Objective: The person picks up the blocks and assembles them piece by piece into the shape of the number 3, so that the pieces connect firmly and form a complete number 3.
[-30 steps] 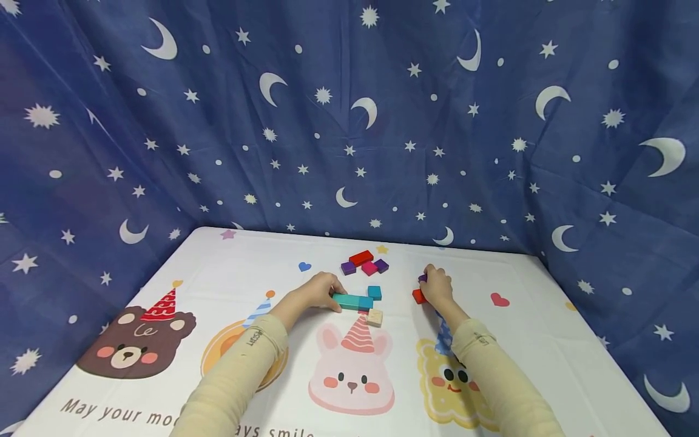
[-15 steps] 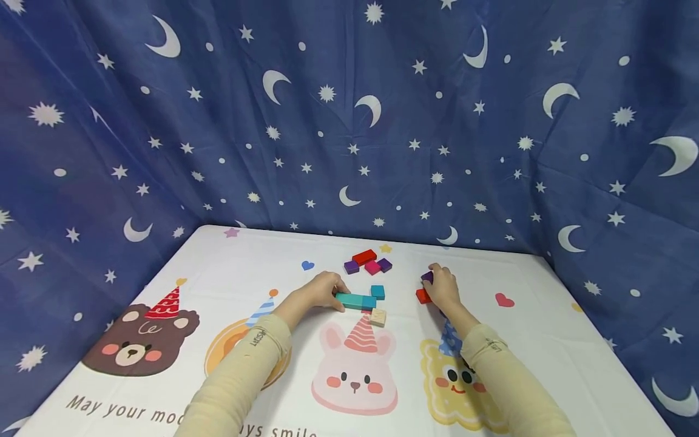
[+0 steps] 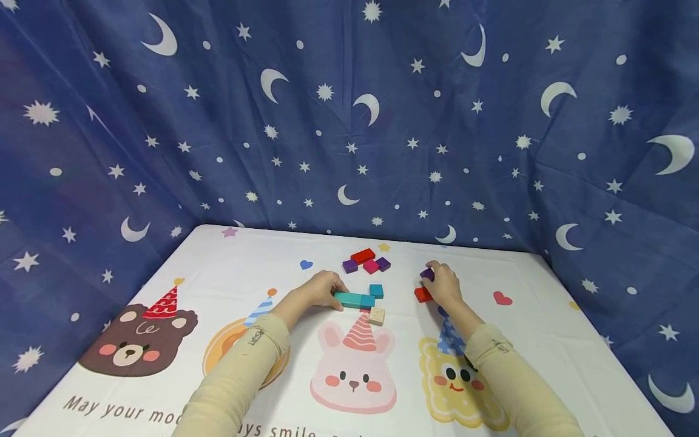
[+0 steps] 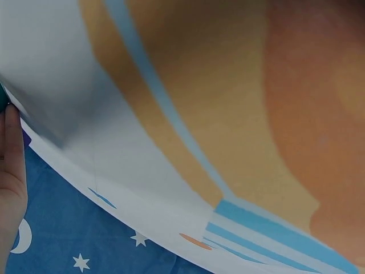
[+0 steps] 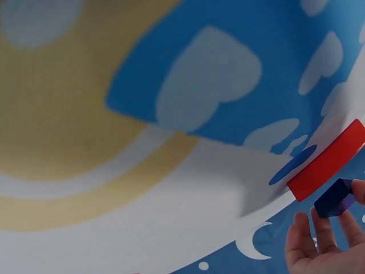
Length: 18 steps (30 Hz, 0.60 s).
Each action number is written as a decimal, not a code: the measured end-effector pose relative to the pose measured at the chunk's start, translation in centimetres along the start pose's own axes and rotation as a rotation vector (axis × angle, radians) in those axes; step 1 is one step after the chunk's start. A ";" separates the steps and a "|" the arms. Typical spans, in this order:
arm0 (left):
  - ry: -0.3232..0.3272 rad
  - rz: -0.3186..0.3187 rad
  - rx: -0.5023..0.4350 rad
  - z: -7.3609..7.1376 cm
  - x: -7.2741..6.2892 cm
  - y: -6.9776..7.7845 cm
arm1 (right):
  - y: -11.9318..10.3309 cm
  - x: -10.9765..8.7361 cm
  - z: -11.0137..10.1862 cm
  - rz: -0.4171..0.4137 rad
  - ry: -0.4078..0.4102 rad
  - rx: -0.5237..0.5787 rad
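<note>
My left hand (image 3: 322,289) holds the left end of a long teal block (image 3: 347,300) between thumb and fingers. A short blue block (image 3: 368,301) lies in line against its right end. Another blue block (image 3: 376,291) sits just behind, and a pale wooden block (image 3: 377,316) in front. On the right, my right hand (image 3: 445,286) pinches a small purple block (image 5: 334,197) by thumb and fingertips. Beside it stands a red block (image 5: 328,162), partly covered by the hand in the head view. The left wrist view catches only part of the left hand (image 4: 12,171) at its edge.
Farther back lie a long red block (image 3: 363,257), two purple blocks (image 3: 350,266) and a pink block (image 3: 371,266), close together. The white tablecloth (image 3: 273,255) carries cartoon prints. A dark blue curtain (image 3: 306,200) with moons and stars hangs behind the table.
My right hand has shifted slightly to the right, and more of the purple block shows at its fingertips. The left hand stays on the teal block.
</note>
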<state>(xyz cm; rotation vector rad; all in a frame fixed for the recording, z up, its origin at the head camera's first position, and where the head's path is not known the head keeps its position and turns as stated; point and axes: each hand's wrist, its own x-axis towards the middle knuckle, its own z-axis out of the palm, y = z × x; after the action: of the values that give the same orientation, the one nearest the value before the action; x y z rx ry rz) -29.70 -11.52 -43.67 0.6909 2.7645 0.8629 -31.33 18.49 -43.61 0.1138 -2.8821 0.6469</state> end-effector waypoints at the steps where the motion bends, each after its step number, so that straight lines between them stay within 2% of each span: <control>1: -0.002 -0.007 -0.004 0.1 0.0 0.0 | 0.0 -0.1 -0.1 0.001 0.001 0.001; 6: -0.001 -0.018 -0.013 0.1 0.0 0.0 | -0.2 -0.2 -0.4 -0.013 -0.015 -0.007; 10: -0.004 0.000 -0.008 0.0 -0.1 -0.1 | -0.5 -0.3 -0.5 -0.047 -0.035 -0.004; 18: -0.002 0.008 -0.005 -0.1 -0.1 0.0 | -0.8 -0.6 -1.0 -0.086 -0.045 0.075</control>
<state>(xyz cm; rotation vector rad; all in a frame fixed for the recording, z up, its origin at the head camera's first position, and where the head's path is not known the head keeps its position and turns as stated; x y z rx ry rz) -29.64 -11.58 -43.62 0.7018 2.7592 0.8699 -30.53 18.25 -42.51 0.2651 -2.8773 0.7456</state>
